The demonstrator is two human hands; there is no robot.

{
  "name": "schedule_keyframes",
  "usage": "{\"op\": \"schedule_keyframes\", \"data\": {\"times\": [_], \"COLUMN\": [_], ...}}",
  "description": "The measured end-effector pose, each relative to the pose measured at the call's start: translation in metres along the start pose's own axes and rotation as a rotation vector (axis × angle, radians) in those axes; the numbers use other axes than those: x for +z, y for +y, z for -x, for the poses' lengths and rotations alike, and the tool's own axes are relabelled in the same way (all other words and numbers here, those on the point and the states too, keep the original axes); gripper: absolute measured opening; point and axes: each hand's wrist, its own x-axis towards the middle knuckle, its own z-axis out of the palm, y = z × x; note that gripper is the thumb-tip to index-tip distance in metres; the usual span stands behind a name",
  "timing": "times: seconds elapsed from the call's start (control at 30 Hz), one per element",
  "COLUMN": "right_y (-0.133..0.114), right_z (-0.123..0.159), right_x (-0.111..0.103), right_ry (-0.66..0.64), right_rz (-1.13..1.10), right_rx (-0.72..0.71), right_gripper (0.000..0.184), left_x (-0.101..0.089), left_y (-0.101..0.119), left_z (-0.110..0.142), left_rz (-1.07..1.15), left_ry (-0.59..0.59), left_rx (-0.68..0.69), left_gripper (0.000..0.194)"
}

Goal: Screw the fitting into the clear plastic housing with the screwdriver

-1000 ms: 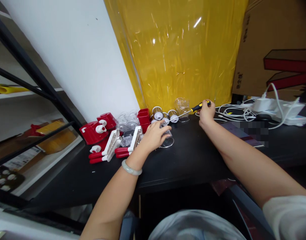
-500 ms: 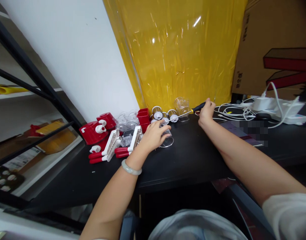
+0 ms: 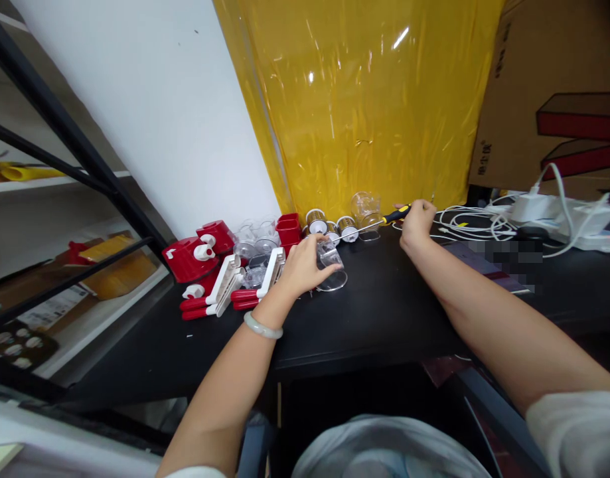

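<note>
Gripped the black-and-yellow screwdriver (image 3: 395,214) in the right hand (image 3: 417,223), aimed toward the clear part (image 3: 329,254) on the table (image 3: 367,312); held that part in the left hand (image 3: 305,263). Could not tell tip seating; probably called for firm bracing, straight alignment and light pressure.

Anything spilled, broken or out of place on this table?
Nothing looks spilled or plainly broken. Two small oddities: a white scrap lies alone on the black table, just in front of the red handles, and the white cables at the right lie in a loose tangle.
</note>
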Motion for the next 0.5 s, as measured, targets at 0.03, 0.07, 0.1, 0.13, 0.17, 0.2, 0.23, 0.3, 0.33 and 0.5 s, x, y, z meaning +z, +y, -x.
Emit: {"op": "schedule_keyframes", "data": {"times": [0.03, 0.07, 0.1, 0.13, 0.17, 0.2, 0.23, 0.3, 0.33, 0.5], "right_y": [-0.002, -0.004, -0.005, -0.007, -0.007, -0.008, -0.008, -0.007, -0.006, 0.004], "right_z": [0.002, 0.004, 0.006, 0.008, 0.009, 0.01, 0.01, 0.01, 0.009, 0.0], "right_x": [0.001, 0.001, 0.002, 0.002, 0.003, 0.003, 0.003, 0.003, 0.003, -0.001], "right_ry": [-0.004, -0.006, -0.007, -0.006, -0.006, -0.005, -0.002, 0.006, 0.013, 0.033], "right_rz": [-0.002, -0.007, -0.014, -0.019, -0.02, -0.016, -0.009, 0.015, 0.032, 0.099], "right_rx": [0.016, 0.023, 0.024, 0.019, 0.014, 0.009, 0.008, 0.015, 0.015, -0.063], "right_gripper": [0.013, 0.01, 0.009, 0.008, 0.01, 0.012, 0.017, 0.026, 0.029, 0.03], "left_x": [0.0, -0.001, -0.001, -0.002, -0.002, -0.002, -0.003, -0.003, -0.003, -0.003], "left_y": [0.0, 0.0, 0.001, 0.002, 0.002, 0.003, 0.003, 0.003, 0.003, 0.002], "left_z": [0.0, 0.0, 0.0, 0.0, 0.0, 0.0, 0.0, 0.0, 0.0, 0.0], "left_rz": [0.006, 0.005, 0.0, -0.008, -0.014, -0.018, -0.02, -0.02, -0.02, -0.011], "left_ry": [0.002, 0.003, 0.001, -0.002, -0.005, -0.008, -0.011, -0.012, -0.011, -0.002], "left_rx": [0.0, -0.001, -0.004, -0.008, -0.011, -0.011, -0.01, -0.002, 0.002, 0.004], "left_gripper": [0.065, 0.064, 0.063, 0.063, 0.063, 0.063, 0.063, 0.063, 0.063, 0.063]}}
